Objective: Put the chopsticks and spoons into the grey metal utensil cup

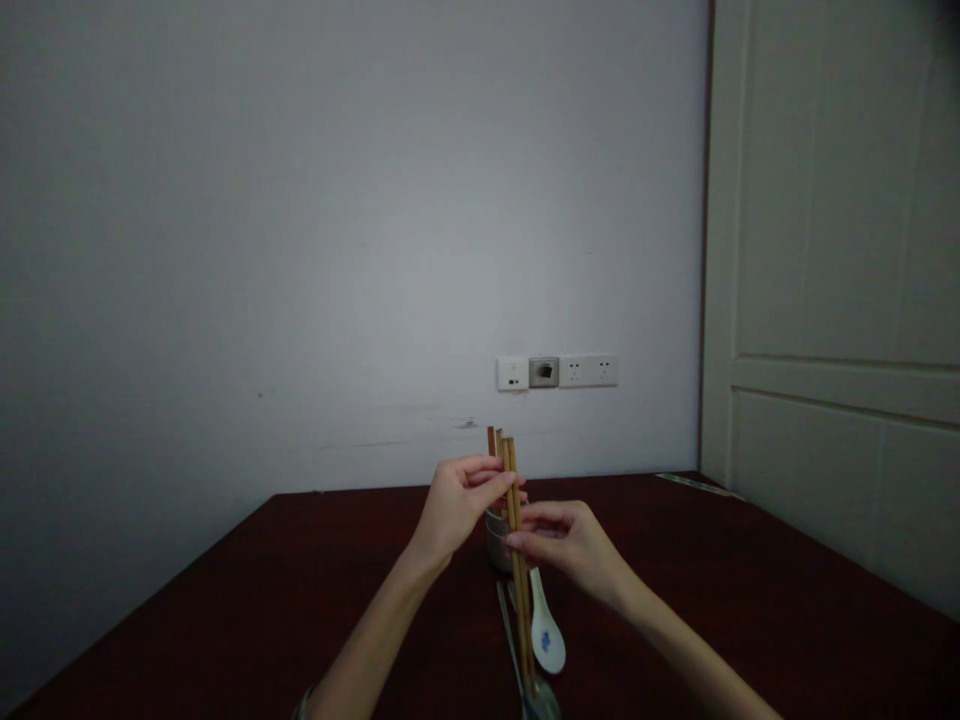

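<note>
A pair of light wooden chopsticks (523, 600) stands nearly upright in front of me, leaning slightly. Near their top, my left hand (457, 500) is closed on them between thumb and fingers. Lower down, my right hand (574, 545) pinches the same pair from the right. Behind both hands is a round grey holder (496, 545), partly hidden, with more chopsticks (491, 440) rising from it. On the table below lie a white soup spoon (550, 640) with a blue mark and a metal spoon (546, 702), cut off by the bottom edge. A thin metal handle (508, 630) lies left of the chopsticks.
The dark red table (315, 600) reaches back to a pale wall (337, 250). Wall sockets (589, 371) sit above its far edge. A panelled white door (840, 300) stands at the right. A flat strip (697, 485) lies at the far right table edge.
</note>
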The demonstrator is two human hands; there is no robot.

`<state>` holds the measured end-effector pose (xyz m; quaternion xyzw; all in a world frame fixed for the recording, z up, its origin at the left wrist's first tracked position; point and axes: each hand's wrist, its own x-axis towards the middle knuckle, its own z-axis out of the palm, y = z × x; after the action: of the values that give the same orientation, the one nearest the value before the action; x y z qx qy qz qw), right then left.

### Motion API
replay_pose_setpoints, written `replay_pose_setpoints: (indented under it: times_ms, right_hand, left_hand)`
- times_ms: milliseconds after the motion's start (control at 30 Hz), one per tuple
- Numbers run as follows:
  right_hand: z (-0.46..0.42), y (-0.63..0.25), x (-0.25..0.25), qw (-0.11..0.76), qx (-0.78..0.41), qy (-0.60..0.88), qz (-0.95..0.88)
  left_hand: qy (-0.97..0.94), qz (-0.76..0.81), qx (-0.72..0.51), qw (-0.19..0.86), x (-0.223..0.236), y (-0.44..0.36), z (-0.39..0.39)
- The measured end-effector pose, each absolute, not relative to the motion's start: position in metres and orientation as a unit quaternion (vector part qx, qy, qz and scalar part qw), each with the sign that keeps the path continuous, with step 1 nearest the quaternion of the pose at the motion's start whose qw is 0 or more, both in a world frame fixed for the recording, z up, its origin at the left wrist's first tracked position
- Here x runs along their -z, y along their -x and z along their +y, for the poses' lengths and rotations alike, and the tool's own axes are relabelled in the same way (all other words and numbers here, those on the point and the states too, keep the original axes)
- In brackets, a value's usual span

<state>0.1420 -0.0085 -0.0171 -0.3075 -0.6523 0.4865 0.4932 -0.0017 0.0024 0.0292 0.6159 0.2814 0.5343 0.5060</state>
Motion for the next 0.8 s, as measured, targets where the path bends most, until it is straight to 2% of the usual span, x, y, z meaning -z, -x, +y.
replay_pose_setpoints:
  times_ms: [800]
  right_hand:
    - [-0.003,-0.145,0.024,0.481,-0.488,0.317,-0.655]
  left_hand:
    - [-0.617,0.300,-0.521,0.507,-0.025,-0.002,0.010]
